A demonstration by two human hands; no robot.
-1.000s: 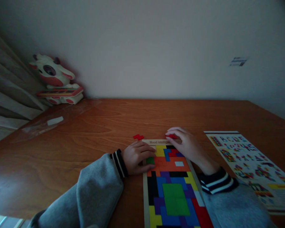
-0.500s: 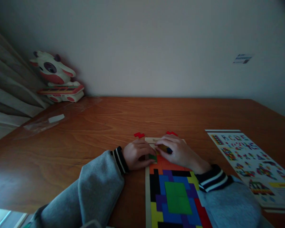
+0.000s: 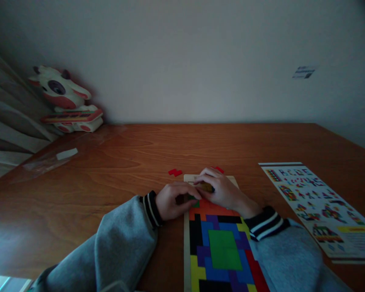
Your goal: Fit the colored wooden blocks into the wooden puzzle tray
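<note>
Multicoloured puzzle board [image 3: 187, 247], far end under both hands [image 3: 174, 200] [image 3: 223, 191]

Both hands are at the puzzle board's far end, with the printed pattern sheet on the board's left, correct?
No: the head view shows the printed pattern sheet right of the puzzle board. The left hand and right hand are indeed at the far end.
</note>
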